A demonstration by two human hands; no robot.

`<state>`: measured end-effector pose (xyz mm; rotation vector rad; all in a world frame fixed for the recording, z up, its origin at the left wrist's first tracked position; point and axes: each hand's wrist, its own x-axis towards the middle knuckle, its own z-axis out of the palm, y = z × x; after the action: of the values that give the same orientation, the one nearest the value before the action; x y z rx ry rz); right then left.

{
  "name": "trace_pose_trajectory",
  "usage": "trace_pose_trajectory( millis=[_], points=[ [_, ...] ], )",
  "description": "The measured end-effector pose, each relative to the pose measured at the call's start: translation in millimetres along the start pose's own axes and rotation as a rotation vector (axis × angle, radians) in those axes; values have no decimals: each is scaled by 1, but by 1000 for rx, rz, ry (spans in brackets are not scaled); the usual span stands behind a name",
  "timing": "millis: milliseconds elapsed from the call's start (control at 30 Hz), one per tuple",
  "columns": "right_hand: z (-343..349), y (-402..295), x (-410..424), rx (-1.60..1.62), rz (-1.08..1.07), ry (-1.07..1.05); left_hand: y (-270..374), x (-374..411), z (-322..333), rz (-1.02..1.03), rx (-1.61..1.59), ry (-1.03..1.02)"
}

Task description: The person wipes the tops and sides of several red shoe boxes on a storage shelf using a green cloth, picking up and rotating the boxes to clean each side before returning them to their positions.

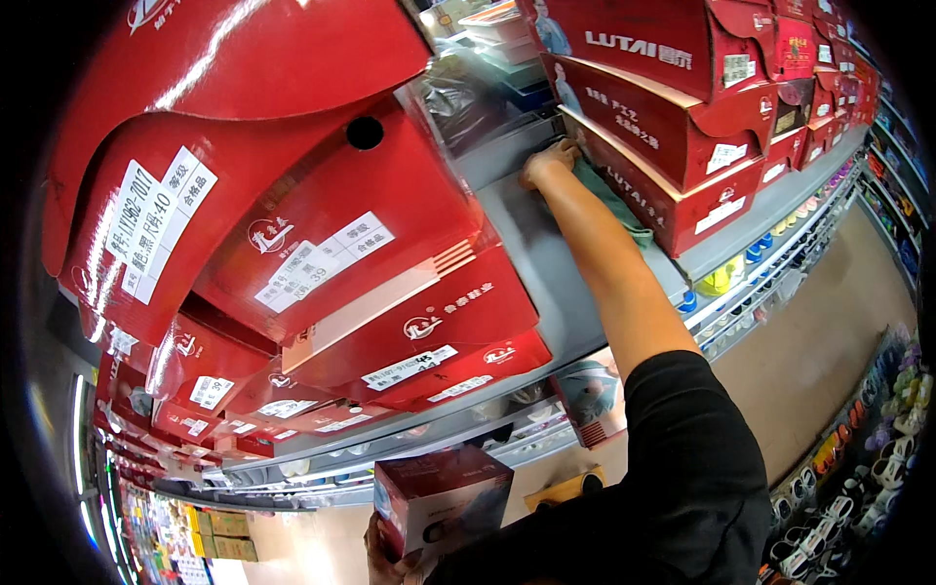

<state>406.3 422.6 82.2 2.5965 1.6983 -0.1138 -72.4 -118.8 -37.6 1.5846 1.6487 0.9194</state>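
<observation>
My right hand [553, 162] reaches far over a grey metal shelf [504, 194]. Its fingers are closed on a dark green cloth [614, 201], which lies along the side of a stack of red shoe boxes [643, 168]. Low in the view, my left hand [387, 552] grips a red and white cardboard box [446, 501] from its side and underside. This box is held below the shelf's front edge and bears a printed picture. Part of the left hand is hidden behind the box.
More red shoe boxes [344, 183] with white labels are stacked close on the left. A plastic-wrapped dark item [468, 95] sits behind the shelf gap. Shoes [724, 278] fill a lower rack, and sandals [819, 526] stand on the right. A yellow stool [563, 493] is on the floor.
</observation>
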Motion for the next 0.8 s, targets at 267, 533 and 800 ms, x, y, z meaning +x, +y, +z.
trace_pose_trajectory(
  millis=[267,533,800],
  points=[
    [58,-42,70,-355,-679,59,8,7,0,28,39,8],
    [19,-22,15,-27,-640,-41,-12,1,-4,39,55,-13],
    [27,-5,-34,-16,-736,-10,12,18,13,-148,-134,7]
  ],
)
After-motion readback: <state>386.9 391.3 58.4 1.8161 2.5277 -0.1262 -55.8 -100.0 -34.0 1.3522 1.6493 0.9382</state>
